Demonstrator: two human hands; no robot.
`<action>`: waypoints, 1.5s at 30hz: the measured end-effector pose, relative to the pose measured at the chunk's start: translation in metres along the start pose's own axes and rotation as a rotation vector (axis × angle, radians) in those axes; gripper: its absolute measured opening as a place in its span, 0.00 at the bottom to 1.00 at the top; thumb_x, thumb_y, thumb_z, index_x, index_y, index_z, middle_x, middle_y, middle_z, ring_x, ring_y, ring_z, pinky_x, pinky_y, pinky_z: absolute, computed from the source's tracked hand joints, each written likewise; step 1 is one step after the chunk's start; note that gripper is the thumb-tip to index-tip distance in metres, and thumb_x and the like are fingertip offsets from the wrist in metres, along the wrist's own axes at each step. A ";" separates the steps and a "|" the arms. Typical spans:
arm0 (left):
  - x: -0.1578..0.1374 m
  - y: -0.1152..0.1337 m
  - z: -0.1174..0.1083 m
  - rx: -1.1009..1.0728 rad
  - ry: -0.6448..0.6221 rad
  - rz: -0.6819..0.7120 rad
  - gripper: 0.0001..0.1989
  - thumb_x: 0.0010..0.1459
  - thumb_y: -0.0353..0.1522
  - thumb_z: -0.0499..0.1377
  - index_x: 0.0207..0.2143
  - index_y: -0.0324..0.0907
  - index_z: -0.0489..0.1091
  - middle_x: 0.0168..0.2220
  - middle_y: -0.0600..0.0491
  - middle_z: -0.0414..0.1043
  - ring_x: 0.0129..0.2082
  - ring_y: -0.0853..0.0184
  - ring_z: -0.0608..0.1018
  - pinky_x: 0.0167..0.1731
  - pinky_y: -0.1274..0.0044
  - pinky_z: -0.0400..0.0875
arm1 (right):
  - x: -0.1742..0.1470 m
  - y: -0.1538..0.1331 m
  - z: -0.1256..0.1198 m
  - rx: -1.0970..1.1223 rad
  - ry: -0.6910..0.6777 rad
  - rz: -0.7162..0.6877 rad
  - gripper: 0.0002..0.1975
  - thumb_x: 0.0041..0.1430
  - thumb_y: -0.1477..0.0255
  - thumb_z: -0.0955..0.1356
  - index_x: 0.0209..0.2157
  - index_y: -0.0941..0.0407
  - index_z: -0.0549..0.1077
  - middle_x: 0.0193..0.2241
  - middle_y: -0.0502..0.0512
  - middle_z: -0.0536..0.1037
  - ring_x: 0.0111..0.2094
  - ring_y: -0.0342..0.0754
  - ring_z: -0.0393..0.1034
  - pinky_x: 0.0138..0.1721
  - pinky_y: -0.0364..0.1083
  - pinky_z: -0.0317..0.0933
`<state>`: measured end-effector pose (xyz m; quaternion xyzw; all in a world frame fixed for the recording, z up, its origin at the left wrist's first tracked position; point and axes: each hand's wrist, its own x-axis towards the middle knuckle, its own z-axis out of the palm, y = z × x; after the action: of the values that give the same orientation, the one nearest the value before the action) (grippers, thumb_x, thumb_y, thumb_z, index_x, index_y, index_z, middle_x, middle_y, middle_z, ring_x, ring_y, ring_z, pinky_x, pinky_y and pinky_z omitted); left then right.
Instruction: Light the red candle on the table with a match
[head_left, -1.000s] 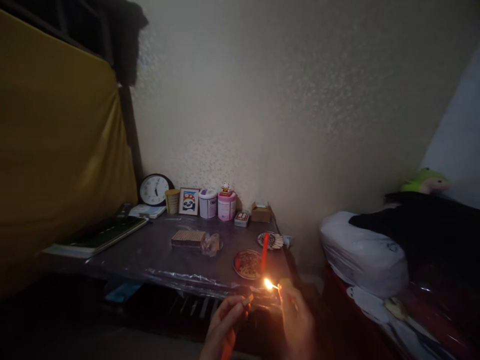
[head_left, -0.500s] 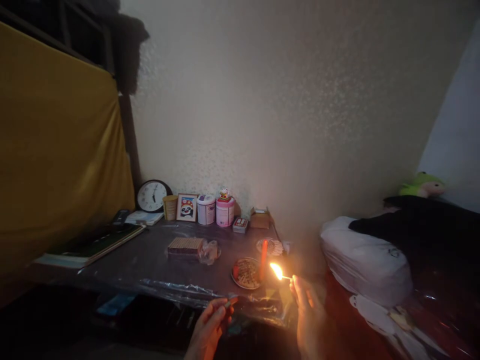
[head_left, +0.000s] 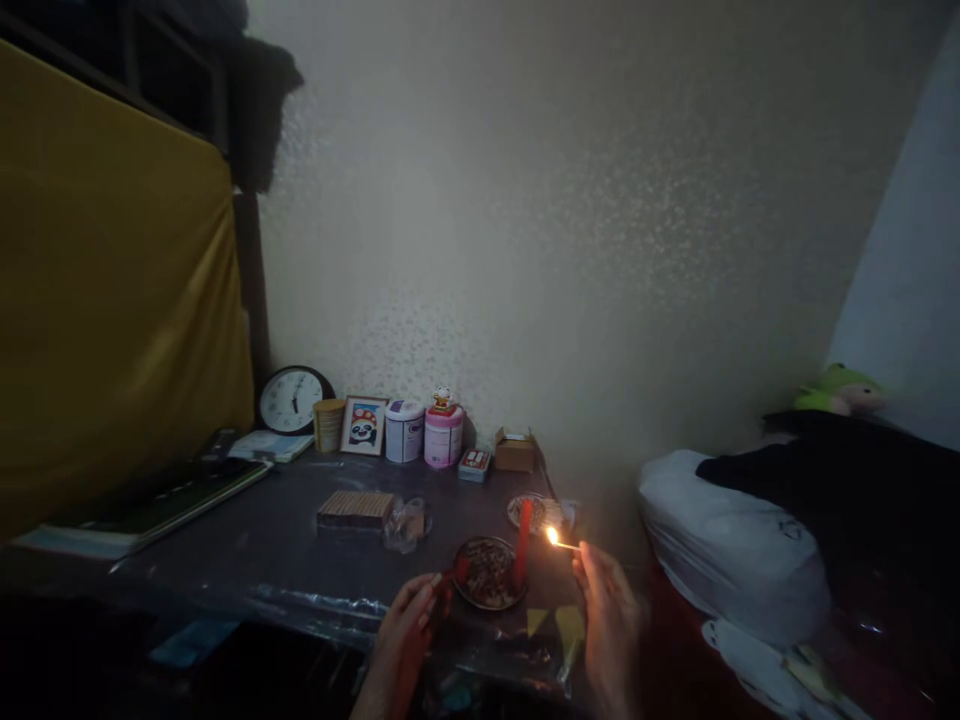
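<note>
One lit match (head_left: 564, 545) is pinched in the right hand (head_left: 609, 618) beside the red candle (head_left: 520, 530), the left hand (head_left: 409, 625) closed on something unclear; fingers or the surface's plastic sheet (head_left: 315, 600) risk being scorched.

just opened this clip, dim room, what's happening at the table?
A person holds a lit match in the right hand, its flame close beside the top of an upright red candle, which shows no flame of its own. The left hand rests at the rim of a round dish next to the candle; what its grip holds is too dark to tell. Both stand on a plastic-covered table, with a clock and tins along the wall.
</note>
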<state>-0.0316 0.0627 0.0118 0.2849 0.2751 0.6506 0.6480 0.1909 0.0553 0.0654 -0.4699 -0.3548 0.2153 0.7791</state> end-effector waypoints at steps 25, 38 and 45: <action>0.029 0.002 -0.013 -0.019 0.061 -0.037 0.19 0.34 0.42 0.70 0.30 0.43 0.76 0.35 0.51 0.78 0.43 0.60 0.76 0.44 0.75 0.68 | 0.041 0.000 0.042 0.213 -0.049 0.069 0.14 0.40 0.63 0.74 0.29 0.57 0.75 0.26 0.48 0.77 0.29 0.43 0.70 0.33 0.42 0.66; 0.027 0.002 -0.018 -0.034 0.059 -0.062 0.18 0.35 0.41 0.70 0.31 0.44 0.76 0.36 0.50 0.79 0.45 0.56 0.76 0.44 0.71 0.69 | 0.044 0.009 0.044 0.165 -0.083 0.097 0.13 0.40 0.63 0.74 0.27 0.56 0.75 0.25 0.47 0.78 0.29 0.43 0.71 0.32 0.41 0.65; 0.025 0.003 -0.017 -0.030 0.033 -0.064 0.16 0.38 0.41 0.68 0.31 0.43 0.76 0.36 0.49 0.79 0.43 0.56 0.76 0.43 0.71 0.69 | 0.043 0.011 0.047 0.146 -0.064 0.092 0.13 0.39 0.63 0.74 0.26 0.56 0.75 0.23 0.47 0.77 0.27 0.43 0.70 0.30 0.42 0.64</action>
<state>-0.0460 0.0877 0.0022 0.2556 0.2848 0.6382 0.6680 0.1837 0.1166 0.0850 -0.4205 -0.3408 0.2911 0.7889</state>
